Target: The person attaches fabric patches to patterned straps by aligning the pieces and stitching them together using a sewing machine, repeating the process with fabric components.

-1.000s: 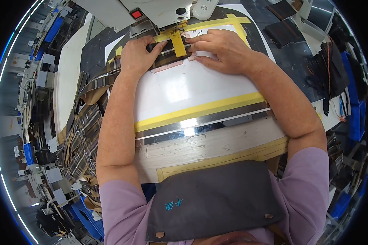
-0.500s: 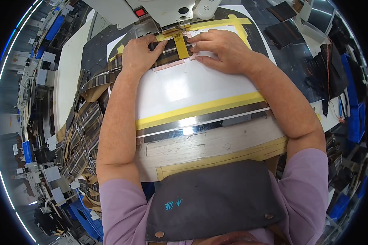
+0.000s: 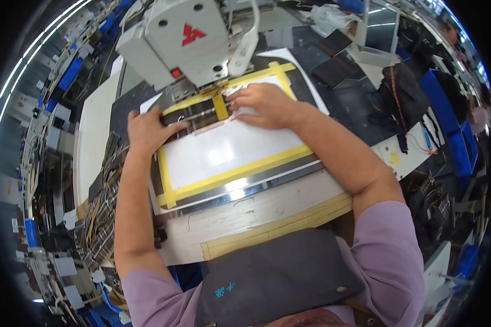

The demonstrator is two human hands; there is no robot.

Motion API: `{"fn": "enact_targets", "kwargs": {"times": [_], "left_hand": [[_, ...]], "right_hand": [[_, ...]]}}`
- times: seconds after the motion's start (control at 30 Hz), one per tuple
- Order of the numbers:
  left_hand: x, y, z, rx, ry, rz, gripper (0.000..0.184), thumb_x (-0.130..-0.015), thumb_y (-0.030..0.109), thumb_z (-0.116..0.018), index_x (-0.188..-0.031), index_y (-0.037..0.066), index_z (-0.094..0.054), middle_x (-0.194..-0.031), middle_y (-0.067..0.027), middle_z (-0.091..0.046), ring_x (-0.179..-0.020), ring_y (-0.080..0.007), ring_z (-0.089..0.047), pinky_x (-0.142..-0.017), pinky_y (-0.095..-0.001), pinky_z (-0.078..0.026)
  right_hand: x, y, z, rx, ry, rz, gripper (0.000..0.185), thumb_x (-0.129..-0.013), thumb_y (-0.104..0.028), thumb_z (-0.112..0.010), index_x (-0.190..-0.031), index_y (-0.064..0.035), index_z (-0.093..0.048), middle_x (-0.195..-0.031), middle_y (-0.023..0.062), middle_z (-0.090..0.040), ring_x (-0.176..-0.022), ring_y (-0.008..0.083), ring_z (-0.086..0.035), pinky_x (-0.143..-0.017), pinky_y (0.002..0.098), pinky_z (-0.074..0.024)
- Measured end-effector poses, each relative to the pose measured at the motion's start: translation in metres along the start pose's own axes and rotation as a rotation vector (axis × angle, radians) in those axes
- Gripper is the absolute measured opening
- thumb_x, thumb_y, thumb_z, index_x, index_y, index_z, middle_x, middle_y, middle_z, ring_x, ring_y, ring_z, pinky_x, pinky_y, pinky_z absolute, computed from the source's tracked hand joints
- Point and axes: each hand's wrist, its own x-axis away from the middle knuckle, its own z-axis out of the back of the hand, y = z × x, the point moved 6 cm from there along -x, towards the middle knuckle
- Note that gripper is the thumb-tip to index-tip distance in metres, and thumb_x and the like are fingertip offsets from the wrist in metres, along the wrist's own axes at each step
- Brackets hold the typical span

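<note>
A dark plaid fabric strip (image 3: 198, 111) with a zipper along it lies beneath the sewing machine head (image 3: 188, 41). A narrow yellow plate (image 3: 220, 107) crosses the strip near its right end. My left hand (image 3: 149, 132) rests at the strip's left end, thumb spread away from the fingers, with the thumb touching the cloth. My right hand (image 3: 264, 107) is bent beside the yellow plate, its fingertips at the strip's right end and the thumb apart below. Pink edging (image 3: 208, 127) runs along the strip's near side. The needle area is partly hidden.
A white sheet (image 3: 240, 148) framed with yellow tape (image 3: 240, 173) lies under my hands. More plaid fabric (image 3: 101, 229) hangs at the left table edge. Dark flat pieces (image 3: 333, 43), a dark bundle with an orange cord (image 3: 394, 90) and a blue bin (image 3: 465, 150) stand at right.
The head view has shifted, showing more of the machine. My left hand has moved left from the yellow plate and its thumb has spread, uncovering more strip. My right hand stays beside the plate.
</note>
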Motion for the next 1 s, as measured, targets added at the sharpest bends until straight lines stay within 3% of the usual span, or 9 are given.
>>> {"fn": "enact_targets", "kwargs": {"times": [0.1, 0.37, 0.47, 0.6, 0.7, 0.73, 0.87, 0.97, 1.0], "left_hand": [[0.029, -0.069, 0.011, 0.054, -0.072, 0.098, 0.076, -0.065, 0.074, -0.077, -0.093, 0.003, -0.075, -0.078, -0.0186, -0.073, -0.075, -0.0323, -0.069, -0.097, -0.0408, -0.039], [0.061, -0.186, 0.016, 0.831, -0.014, 0.36, 0.033, -0.085, 0.035, -0.083, -0.077, 0.008, -0.067, -0.071, 0.0055, -0.06, -0.064, -0.002, -0.048, -0.057, -0.0209, -0.039], [0.035, -0.144, 0.07, 1.245, -0.008, 0.35, 0.028, -0.093, 0.033, -0.074, -0.081, 0.009, -0.066, -0.073, 0.0007, -0.065, -0.062, -0.007, -0.058, -0.059, -0.0248, -0.047], [0.019, -0.038, 0.117, 1.89, -0.102, 0.447, 0.027, -0.098, 0.028, -0.064, -0.102, 0.002, -0.068, -0.088, -0.0121, -0.075, -0.076, -0.0222, -0.074, -0.071, -0.0352, -0.062], [-0.008, -0.01, 0.107, 2.349, -0.032, 0.28, 0.031, -0.097, 0.029, -0.063, -0.109, 0.001, -0.067, -0.096, -0.0154, -0.076, -0.083, -0.0261, -0.076, -0.072, -0.0393, -0.066], [-0.006, 0.001, 0.108, 2.406, -0.042, 0.178, 0.028, -0.095, 0.028, -0.064, -0.106, 0.002, -0.067, -0.094, -0.0132, -0.075, -0.076, -0.0239, -0.074, -0.055, -0.0337, -0.061], [0.016, 0.028, 0.092, 2.555, 0.391, 0.427, 0.024, -0.091, 0.029, -0.064, -0.096, 0.006, -0.065, -0.084, -0.0074, -0.069, -0.061, -0.0183, -0.062, -0.04, -0.0264, -0.04], [0.048, 0.036, 0.059, 2.581, 0.429, 0.51, 0.025, -0.092, 0.031, -0.063, -0.099, 0.007, -0.065, -0.086, -0.0071, -0.07, -0.066, -0.0185, -0.064, -0.042, -0.0277, -0.044], [0.057, 0.042, 0.045, 2.577, 0.419, 0.484, 0.027, -0.093, 0.032, -0.063, -0.101, 0.007, -0.065, -0.087, -0.0069, -0.07, -0.068, -0.0189, -0.065, -0.044, -0.0287, -0.046]], "right_hand": [[0.001, -0.001, 0.0, -0.009, 0.034, 0.016, 0.018, -0.086, -0.028, -0.071, -0.094, -0.0114, -0.072, -0.111, 0.0029, -0.07, -0.097, 0.0263, -0.066, -0.085, 0.0404, -0.0534], [0.002, -0.006, 0.003, 0.01, 0.077, 0.012, 0.017, -0.087, -0.026, -0.07, -0.092, -0.01, -0.073, -0.104, 0.0043, -0.072, -0.093, 0.028, -0.067, -0.083, 0.0406, -0.0542], [0.003, -0.007, 0.002, -0.003, 0.075, -0.082, 0.022, -0.091, -0.029, -0.069, -0.091, -0.0078, -0.073, -0.094, 0.0058, -0.072, -0.083, 0.0235, -0.069, -0.077, 0.0373, -0.0554], [0.0, -0.122, 0.012, -0.957, -0.476, -0.332, 0.038, -0.1, -0.037, -0.064, -0.095, -0.0001, -0.072, -0.083, 0.0069, -0.072, -0.076, 0.0118, -0.067, -0.07, 0.0294, -0.0546], [0.013, -0.236, 0.013, -1.457, -0.695, 0.067, 0.055, -0.102, -0.034, -0.062, -0.144, -0.0009, -0.049, -0.114, 0.0124, -0.069, -0.092, 0.0143, -0.067, -0.087, 0.0307, -0.0537], [0.014, -0.248, 0.007, -1.448, -0.576, 0.06, 0.062, -0.102, -0.034, -0.062, -0.15, -0.0022, -0.038, -0.124, 0.0133, -0.063, -0.099, 0.0146, -0.064, -0.091, 0.0313, -0.0522], [0.002, -0.224, -0.027, -1.639, -0.256, -0.239, 0.092, -0.102, -0.037, -0.063, -0.162, -0.0059, -0.002, -0.156, 0.0146, -0.036, -0.127, 0.0174, -0.052, -0.107, 0.0366, -0.0443], [0.002, -0.151, -0.007, -1.64, 0.109, -0.832, 0.066, -0.098, -0.04, -0.068, -0.148, -0.0055, -0.043, -0.142, 0.0083, -0.053, -0.126, 0.0146, -0.052, -0.105, 0.0352, -0.0442], [0.006, -0.124, -0.009, -1.611, 0.459, -0.827, 0.059, -0.098, -0.039, -0.068, -0.143, -0.0073, -0.049, -0.13, 0.0062, -0.059, -0.123, 0.0137, -0.054, -0.105, 0.0337, -0.0432]]}}
